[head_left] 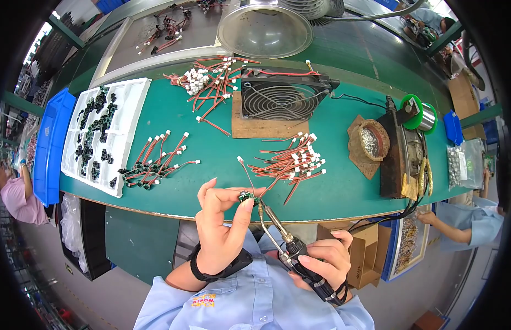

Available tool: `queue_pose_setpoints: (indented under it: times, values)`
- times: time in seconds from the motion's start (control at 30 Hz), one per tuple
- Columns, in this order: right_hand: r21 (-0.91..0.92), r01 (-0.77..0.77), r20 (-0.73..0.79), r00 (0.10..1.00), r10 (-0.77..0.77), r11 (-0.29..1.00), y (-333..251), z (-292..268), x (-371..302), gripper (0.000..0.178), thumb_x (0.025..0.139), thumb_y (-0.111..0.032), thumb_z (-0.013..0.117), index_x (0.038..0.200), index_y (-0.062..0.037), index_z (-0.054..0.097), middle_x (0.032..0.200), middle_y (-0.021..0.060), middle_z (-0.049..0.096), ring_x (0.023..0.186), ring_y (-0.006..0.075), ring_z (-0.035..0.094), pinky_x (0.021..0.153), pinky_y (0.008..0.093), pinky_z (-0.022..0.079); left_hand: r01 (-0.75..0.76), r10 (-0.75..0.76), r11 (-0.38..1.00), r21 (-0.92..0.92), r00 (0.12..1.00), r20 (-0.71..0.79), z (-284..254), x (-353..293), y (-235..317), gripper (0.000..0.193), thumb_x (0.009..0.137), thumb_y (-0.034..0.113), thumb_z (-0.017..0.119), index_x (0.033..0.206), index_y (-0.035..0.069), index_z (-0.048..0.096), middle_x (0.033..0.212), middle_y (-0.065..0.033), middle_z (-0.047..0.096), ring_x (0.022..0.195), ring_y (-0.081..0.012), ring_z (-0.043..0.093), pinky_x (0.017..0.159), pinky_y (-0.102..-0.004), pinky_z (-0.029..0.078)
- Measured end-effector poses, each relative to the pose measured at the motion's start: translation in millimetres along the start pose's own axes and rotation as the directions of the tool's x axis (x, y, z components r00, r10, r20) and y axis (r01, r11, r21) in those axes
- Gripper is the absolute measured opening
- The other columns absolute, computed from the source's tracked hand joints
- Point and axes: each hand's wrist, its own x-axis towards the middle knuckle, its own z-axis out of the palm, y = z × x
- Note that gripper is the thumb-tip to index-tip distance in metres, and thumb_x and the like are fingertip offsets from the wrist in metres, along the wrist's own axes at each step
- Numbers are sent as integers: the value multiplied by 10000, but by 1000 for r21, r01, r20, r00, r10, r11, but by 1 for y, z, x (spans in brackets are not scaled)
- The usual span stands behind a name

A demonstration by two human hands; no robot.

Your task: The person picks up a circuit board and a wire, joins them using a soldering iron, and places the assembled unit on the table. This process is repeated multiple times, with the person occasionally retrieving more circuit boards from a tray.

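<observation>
My left hand (222, 220) pinches a small green circuit board (246, 196) between thumb and fingers, above the front edge of the bench. A red and black wire lead with a white connector (240, 159) reaches away from the board. In my right hand (328, 258) is a black-handled soldering iron (293, 246), slanting up to the left. Its tip is close to the board; whether they touch I cannot tell. Beside the iron's shaft runs a thin bent metal tube (269, 233). Just beyond the board lies a pile of red and black wire leads (291, 159).
At left, a white tray (135, 113) holds small dark parts, beside a blue bin (48, 148). Wired boards (148, 175) lie near it. A fan (283, 94) stands behind, near bundled leads (197, 81). At right are a round dish (383, 140), a soldering station (392, 165) and a solder spool (428, 118).
</observation>
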Motion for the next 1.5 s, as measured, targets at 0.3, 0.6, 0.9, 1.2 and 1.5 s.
queue_pose_setpoints:
  times: [0.3, 0.6, 0.9, 1.2, 1.5]
  values:
    - [14, -1, 11, 1000, 1, 1000, -2, -2, -1, 376, 579, -231, 792, 936, -211, 674, 787, -39, 598, 722, 121, 581, 865, 358, 334, 77, -74, 989, -129, 997, 31, -2, -1, 3, 95, 900, 68, 494, 930, 45, 407, 945, -157, 667, 916, -139, 614, 1069, -421, 141]
    - [12, 18, 6, 1000, -18, 1000, -3, -3, -2, 401, 583, -232, 792, 964, -213, 671, 789, -41, 603, 728, 116, 587, 874, 356, 325, 130, -124, 958, -254, 992, 36, -2, 0, 5, 90, 911, 73, 479, 930, 37, 399, 954, -173, 661, 898, -145, 613, 1074, -394, 138]
    - [-50, 80, -67, 994, -83, 996, 14, -16, -6, 389, 656, -262, 743, 981, -110, 594, 772, 60, 586, 727, 180, 572, 840, 443, 346, 320, -322, 782, -535, 942, 93, -6, 4, 14, 82, 915, 93, 471, 916, 36, 411, 936, -182, 645, 907, -192, 607, 948, -362, 361]
    - [-285, -530, -527, 783, 331, 798, 83, -10, -4, 365, 822, 12, 576, 1179, -15, 503, 1024, 101, 524, 930, 184, 512, 862, 278, 395, 474, -333, 497, -727, 878, 345, -16, 7, 21, 154, 889, 186, 484, 867, 44, 430, 836, -192, 629, 837, -259, 615, 899, -367, 402]
    - [-64, -534, -570, 713, 408, 843, 76, -8, -17, 389, 838, -7, 569, 1218, -9, 487, 1048, 73, 524, 932, 151, 514, 854, 274, 402, 352, -247, 685, -637, 936, 251, -21, 5, 29, 166, 862, 194, 510, 881, 65, 406, 796, -191, 652, 805, -247, 631, 1019, -412, 240]
